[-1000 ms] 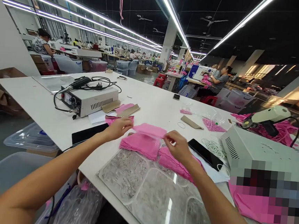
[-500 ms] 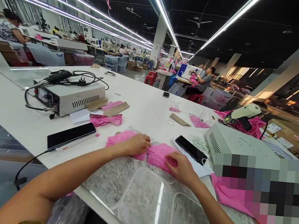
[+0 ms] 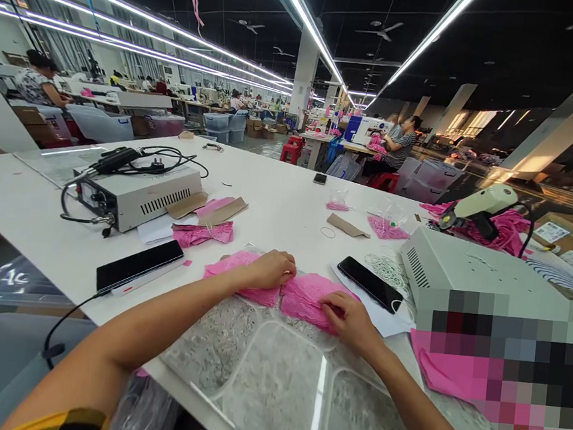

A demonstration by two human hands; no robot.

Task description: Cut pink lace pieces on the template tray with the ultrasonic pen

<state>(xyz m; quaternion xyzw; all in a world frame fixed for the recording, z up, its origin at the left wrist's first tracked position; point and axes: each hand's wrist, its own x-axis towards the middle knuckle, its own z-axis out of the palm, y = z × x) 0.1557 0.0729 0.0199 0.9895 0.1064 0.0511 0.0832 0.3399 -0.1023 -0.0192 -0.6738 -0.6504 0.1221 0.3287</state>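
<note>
Two stacks of pink lacy fabric lie side by side on a clear patterned mat (image 3: 276,381). My left hand (image 3: 272,269) rests over the inner ends, its fingertips pressed together at the gap between the left stack (image 3: 235,264) and the right stack (image 3: 304,297). At the right stack's outer part is my right hand (image 3: 350,317), thumb and forefinger closed on its edge. How many layers either hand grips is too small to tell. Beyond the left stack lies a pink bundle (image 3: 204,234) with a thin band.
A phone on a white block (image 3: 140,266) and a grey machine box (image 3: 141,189) are at left. Another phone (image 3: 369,284), pale rubber bands (image 3: 387,274) and a second machine box (image 3: 467,267) stand at right. People sit at sewing tables behind.
The camera view has shifted slightly. My left hand's fingers have moved a little at the gap; my right hand stays at the right stack's edge.
</note>
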